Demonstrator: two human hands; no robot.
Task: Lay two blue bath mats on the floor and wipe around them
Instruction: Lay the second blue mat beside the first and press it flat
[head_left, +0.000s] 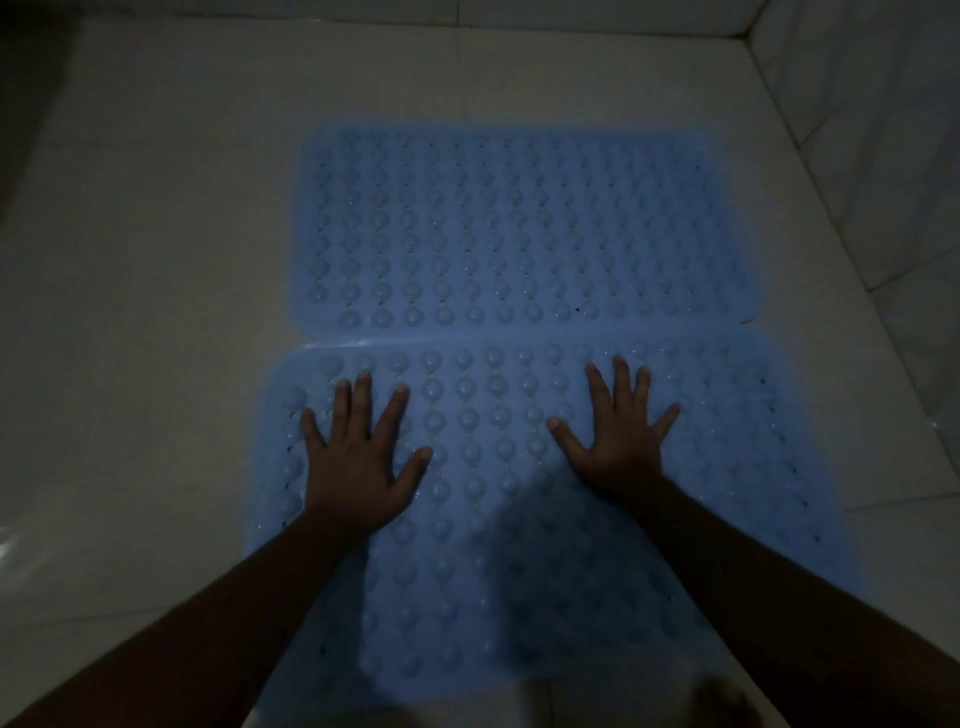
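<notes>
**Both mats down, wiping yet to begin**

Forearms reached in from the bottom corners of the view, bare and dark in the dim light, and ended in two hands pressed flat on the near mat (519, 493). Left hand (358, 452) lay on that mat's left part with all fingers spread wide, palm down, gripping nothing. Right hand (618, 436) lay the same way toward the mat's right part, fingers fanned, also holding nothing. Judging by the flat palms, the person was pressing the bumpy blue sheet onto the tiled floor (156, 312) to seat it.

Beyond the fingertips lay the far mat (519, 223), the same blue with the same rows of raised bubbles, flat on the floor. Its near edge met the far edge of the near mat along a line that ran across the view; whether the two just touched or overlapped slightly could not be told. A tiled wall (857, 156) rose close to the mats' right ends.

As for progress, the laying part looked essentially done: both mats were on the floor, side by side. Wiping around them remained, and no cloth or wiper was visible anywhere.
</notes>
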